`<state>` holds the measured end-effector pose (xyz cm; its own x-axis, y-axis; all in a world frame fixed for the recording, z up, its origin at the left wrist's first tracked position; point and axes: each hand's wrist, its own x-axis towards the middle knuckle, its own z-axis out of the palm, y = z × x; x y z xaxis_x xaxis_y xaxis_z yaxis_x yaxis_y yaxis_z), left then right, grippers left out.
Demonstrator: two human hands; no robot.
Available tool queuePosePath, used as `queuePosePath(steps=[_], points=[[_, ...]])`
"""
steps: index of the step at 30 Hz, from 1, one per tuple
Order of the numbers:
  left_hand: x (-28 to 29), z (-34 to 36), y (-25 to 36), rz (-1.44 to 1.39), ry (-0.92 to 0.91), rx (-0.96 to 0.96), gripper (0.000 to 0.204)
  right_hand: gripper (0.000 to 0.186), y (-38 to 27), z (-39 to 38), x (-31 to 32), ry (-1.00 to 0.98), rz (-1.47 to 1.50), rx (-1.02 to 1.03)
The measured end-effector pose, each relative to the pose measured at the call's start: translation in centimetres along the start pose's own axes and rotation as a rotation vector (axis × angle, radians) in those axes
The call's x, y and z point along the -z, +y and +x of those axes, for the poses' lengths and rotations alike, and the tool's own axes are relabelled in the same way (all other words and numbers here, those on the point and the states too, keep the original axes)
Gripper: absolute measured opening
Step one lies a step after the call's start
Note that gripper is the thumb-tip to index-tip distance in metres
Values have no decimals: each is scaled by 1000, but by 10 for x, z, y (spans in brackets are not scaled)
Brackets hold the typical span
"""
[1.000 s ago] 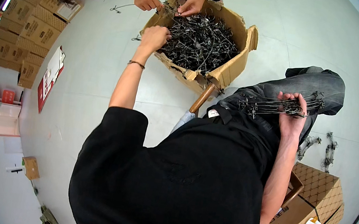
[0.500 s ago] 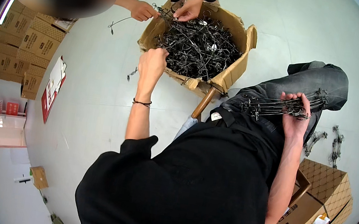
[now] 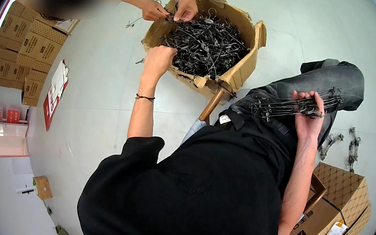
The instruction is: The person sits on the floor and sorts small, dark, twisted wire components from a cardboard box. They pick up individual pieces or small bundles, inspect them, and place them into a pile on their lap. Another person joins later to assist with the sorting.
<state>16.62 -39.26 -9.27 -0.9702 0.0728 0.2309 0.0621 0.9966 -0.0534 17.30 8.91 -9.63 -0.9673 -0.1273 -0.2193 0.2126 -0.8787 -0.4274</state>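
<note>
My right hand [image 3: 308, 124] is closed around a bundle of thin wires [image 3: 280, 110] with small dark clips at their ends, held over my thigh. My left hand [image 3: 159, 60] is closed at the near left rim of an open cardboard box [image 3: 242, 73]. Its fingertips face away from view, so what they grip is hidden; a small dark wire end shows beside the hand. A tangled heap of black wires with clips [image 3: 211, 45] fills the box. Across it, another person's two hands [image 3: 185, 8] pinch at wires above the far left edge.
Two small wire bundles [image 3: 353, 149] lie on the floor at right. Near them stands a patterned carton [image 3: 339, 184]. A wooden chair part [image 3: 212, 104] sits between my legs and the box. Stacked cartons [image 3: 23, 46] line the left wall.
My left hand has moved slightly up along the box rim. The other person's hands have shifted, and their trailing wire has changed position. White spots in the heap no longer show.
</note>
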Motion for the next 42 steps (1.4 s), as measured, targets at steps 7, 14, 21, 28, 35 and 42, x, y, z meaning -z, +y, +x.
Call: queuePosePath(steps=[7, 14, 21, 28, 35, 42], points=[[15, 5, 31, -108, 412, -7, 11, 15, -2, 1, 2, -12, -3, 10], [-45, 23, 141, 94, 21, -87, 15, 14, -2, 0, 0, 2, 12, -3], [-67, 42, 155, 323, -41, -26, 18, 13, -2, 1, 0, -14, 29, -1], [-47, 59, 140, 17, 64, 151, 7, 14, -1, 0, 1, 31, 42, -7], [31, 57, 157, -232, 32, 156, 17, 14, -4, -2, 1, 22, 47, -6], [-34, 50, 143, -515, 170, 293, 17, 14, -1, 1, 2, 13, 51, -14]])
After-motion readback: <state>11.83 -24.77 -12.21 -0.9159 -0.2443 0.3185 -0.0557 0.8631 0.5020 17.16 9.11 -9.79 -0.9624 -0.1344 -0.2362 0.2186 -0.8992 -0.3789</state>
